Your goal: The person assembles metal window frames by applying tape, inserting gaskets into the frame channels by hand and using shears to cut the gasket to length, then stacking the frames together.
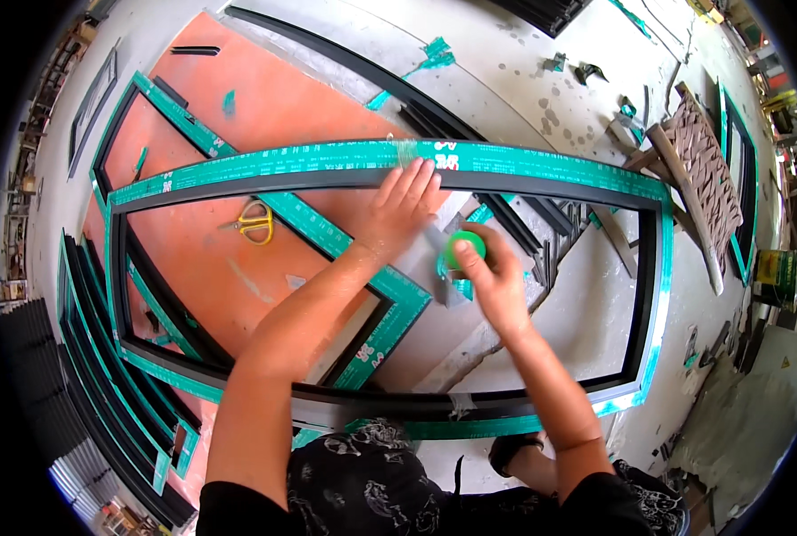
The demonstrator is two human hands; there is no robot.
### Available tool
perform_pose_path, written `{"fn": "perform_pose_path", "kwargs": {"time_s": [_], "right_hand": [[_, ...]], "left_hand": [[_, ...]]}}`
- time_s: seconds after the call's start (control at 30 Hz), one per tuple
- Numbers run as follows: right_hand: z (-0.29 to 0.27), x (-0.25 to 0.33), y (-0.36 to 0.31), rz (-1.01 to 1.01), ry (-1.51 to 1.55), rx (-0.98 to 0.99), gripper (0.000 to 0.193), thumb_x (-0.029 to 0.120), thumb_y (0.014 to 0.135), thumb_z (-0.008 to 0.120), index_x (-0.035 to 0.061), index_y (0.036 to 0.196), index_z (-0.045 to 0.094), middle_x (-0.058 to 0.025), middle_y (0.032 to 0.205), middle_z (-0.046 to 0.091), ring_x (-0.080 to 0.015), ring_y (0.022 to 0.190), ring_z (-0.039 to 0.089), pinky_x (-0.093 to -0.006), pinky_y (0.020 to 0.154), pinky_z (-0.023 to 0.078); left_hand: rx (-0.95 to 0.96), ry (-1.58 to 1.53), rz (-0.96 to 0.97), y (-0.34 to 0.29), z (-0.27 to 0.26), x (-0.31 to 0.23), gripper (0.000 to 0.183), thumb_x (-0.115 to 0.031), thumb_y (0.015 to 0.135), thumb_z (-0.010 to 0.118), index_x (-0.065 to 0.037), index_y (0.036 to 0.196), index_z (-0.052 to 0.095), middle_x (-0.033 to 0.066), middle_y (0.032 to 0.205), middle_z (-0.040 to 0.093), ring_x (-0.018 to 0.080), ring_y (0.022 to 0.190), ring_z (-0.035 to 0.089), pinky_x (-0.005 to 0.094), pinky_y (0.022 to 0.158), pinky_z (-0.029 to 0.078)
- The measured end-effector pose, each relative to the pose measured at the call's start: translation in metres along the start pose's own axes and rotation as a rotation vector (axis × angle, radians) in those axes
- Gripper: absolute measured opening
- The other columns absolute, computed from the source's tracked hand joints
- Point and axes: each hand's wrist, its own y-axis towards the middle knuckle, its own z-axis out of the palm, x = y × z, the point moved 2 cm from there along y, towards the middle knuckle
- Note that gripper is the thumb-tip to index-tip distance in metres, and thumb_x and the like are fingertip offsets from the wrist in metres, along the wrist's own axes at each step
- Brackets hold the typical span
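A large rectangular window frame, dark with green printed protective film, lies across in front of me. My left hand rests on its far rail, fingers stretched out, next to a patch of clear tape. My right hand grips a round green tape roll above the frame's opening, with a greyish strip blurred between it and my left hand. Another piece of tape sits on the near rail. Beneath lies a second green-filmed frame, seen through the opening.
Yellow-handled scissors lie on an orange-red board within the opening. More frames lean in a stack at left. A woven stool lies tipped at right. Dark profile lengths and green film scraps litter the far floor.
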Motion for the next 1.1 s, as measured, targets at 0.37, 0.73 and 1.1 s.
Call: {"fn": "perform_pose_path", "kwargs": {"time_s": [0.37,0.73,1.1], "right_hand": [[-0.059,-0.035,0.024,-0.374,-1.288,0.255,0.035,0.035,0.076,0.075,0.0052,0.087,0.060,-0.0128,0.081,0.062,-0.0322,0.076,0.063,-0.0445,0.066,0.052],[0.049,0.050,0.151,-0.838,-1.363,0.307,0.079,0.033,0.062,0.083,0.0053,0.128,0.049,-0.0143,0.109,0.058,-0.0332,0.103,0.058,-0.0426,0.088,0.049],[0.043,0.033,0.136,-0.779,-1.235,0.243,0.073,0.026,0.058,0.085,0.0065,0.119,0.052,-0.0168,0.097,0.060,-0.0373,0.089,0.061,-0.0478,0.076,0.051]], "left_hand": [[0.527,-0.423,-0.299,-0.097,-0.132,0.023,0.039,-0.028,0.092,0.058,-0.001,0.121,0.060,0.0188,0.130,0.055,0.0338,0.125,0.049,0.0464,0.109,0.035],[-0.246,-0.287,-2.028,-0.386,-0.258,-0.068,0.036,-0.033,0.101,0.042,0.000,0.115,0.051,0.0150,0.113,0.055,0.0262,0.108,0.052,0.0398,0.092,0.042],[-0.764,-1.170,-2.359,-0.359,-0.218,-0.081,0.024,-0.020,0.097,0.049,-0.002,0.111,0.054,0.0104,0.093,0.063,0.0224,0.088,0.064,0.0363,0.076,0.054]]}}
